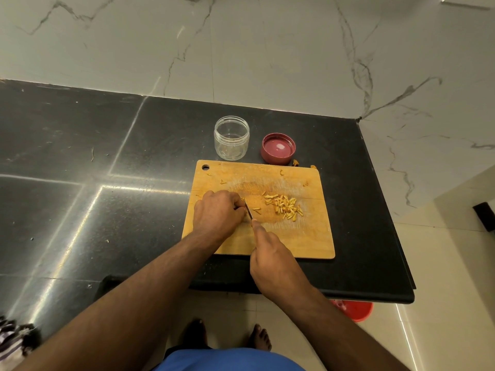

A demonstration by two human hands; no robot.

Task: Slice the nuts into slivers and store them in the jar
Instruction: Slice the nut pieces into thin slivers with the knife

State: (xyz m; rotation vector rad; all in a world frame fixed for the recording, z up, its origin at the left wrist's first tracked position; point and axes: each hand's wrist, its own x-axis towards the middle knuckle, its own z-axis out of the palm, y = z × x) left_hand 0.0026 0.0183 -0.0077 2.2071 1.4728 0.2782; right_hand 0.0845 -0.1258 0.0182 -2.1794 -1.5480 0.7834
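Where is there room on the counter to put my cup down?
Left of the cutting board and jar, the black counter lies bare. It's crowded behind the board, where jar and lid stand, and on the board itself, with slivers and both hands.

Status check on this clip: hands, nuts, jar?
Right hand grips knife; left hand steadies a nut at the blade, fingers curled. Slivers piled on cutting board. Jar open, lid beside it. Nothing blocking.

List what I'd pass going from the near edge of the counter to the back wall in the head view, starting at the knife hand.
Right hand gripping the knife → pile of nut slivers on the wooden cutting board → red lid lying upside down → clear jar → marble wall.
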